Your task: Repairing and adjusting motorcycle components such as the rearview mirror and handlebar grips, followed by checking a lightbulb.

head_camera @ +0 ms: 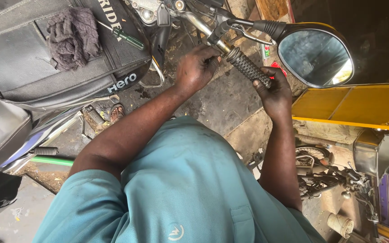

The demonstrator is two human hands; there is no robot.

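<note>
Two hands meet on the ribbed black handlebar grip (247, 67), which sits at the end of the motorcycle's bar near the top of the view, angled down toward you. Your right hand (275, 92) is closed around the outer end of the grip from below, fingers wrapped over it. Your left hand (196, 67) is curled at the inner end, fingertips pinched against the metal collar where the grip meets the bar; whether it holds a small tool there you cannot tell, because the fingers hide the spot.

If your right hand pulls or twists hard while the left stays pinched at the collar, the grip could give suddenly and your knuckles could run into the lever (253, 37) just above it. Both hands look dark with grime, so a slip on the rubber ribs is likely if you rely on squeeze alone.

Just beyond the grip's outer end hangs the round mirror (315, 54) on its black stalk; a jerk outward could knock it. On the seat bag (46, 67) to your left lie a dark rag (73, 36) and a green-handled screwdriver (124, 37), its shaft resting near the bag's edge. Shaking the bike could roll it off toward the sandalled foot (115, 112) below.
</note>
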